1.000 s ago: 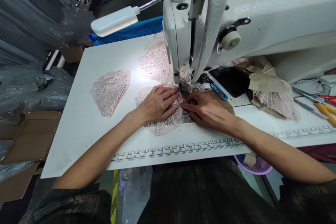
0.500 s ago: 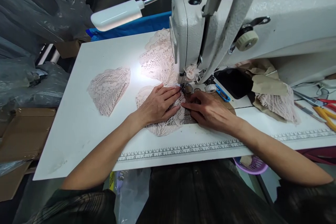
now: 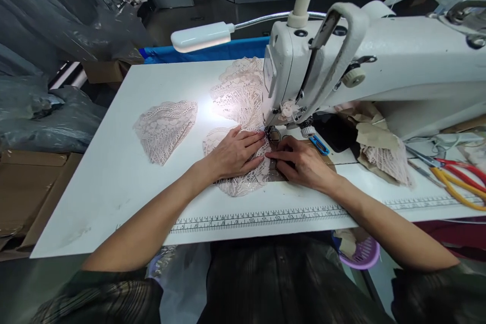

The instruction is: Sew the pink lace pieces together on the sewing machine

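Lace [image 3: 243, 187] has barely shifted at the sewing machine [image 3: 279, 71], progress seems slight; left hand [image 3: 239, 154] flat on it, fingers extended; right hand [image 3: 298, 163] touches it, grip unclear

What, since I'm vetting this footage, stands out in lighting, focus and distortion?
Head view: lamp glare washes out the white tabletop beside the upper lace; head view: left hand and right hand look sharp, the plastic bags at far left dimmer; head view: the forearms seem stretched toward the corners, as by a wide lens.
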{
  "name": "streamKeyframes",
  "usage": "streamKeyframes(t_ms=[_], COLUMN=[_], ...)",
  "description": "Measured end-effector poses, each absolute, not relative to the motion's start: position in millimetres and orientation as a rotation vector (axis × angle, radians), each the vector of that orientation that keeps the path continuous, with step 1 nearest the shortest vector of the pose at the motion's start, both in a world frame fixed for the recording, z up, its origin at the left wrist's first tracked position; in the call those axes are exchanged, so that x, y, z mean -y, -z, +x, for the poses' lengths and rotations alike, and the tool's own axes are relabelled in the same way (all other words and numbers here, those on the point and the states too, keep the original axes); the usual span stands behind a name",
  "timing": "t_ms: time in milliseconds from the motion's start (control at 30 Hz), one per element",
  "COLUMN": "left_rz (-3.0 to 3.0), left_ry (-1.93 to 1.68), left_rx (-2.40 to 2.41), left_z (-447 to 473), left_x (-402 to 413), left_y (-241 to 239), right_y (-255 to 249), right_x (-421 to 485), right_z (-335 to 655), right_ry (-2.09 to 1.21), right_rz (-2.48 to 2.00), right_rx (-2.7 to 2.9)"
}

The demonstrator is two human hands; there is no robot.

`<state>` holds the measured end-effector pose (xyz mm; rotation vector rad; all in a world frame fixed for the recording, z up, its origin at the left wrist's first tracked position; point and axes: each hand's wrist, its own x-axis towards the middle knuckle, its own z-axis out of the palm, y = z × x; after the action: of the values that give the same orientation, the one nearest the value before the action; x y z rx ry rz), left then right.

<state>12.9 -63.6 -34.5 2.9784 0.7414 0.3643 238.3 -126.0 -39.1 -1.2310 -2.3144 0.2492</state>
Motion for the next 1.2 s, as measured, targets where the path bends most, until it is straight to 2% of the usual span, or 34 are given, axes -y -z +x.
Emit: streamKeyframes(t_ms=[733,1200], left_rz=[2.969,2.955], left_ry=[-0.283,-0.303], left_rx=[-0.677,-0.679], left_z=[7.8,8.1], left_x=[56.5,55.1], left_y=[34.5,34.4], right_y=[43.9,36.0], right_x=[121.9,128.4], right_z=[243.2,237.8], right_ry=[-0.400,-0.181], right_rz=[-1.283,-1.157], right_rx=[2.297,2.451])
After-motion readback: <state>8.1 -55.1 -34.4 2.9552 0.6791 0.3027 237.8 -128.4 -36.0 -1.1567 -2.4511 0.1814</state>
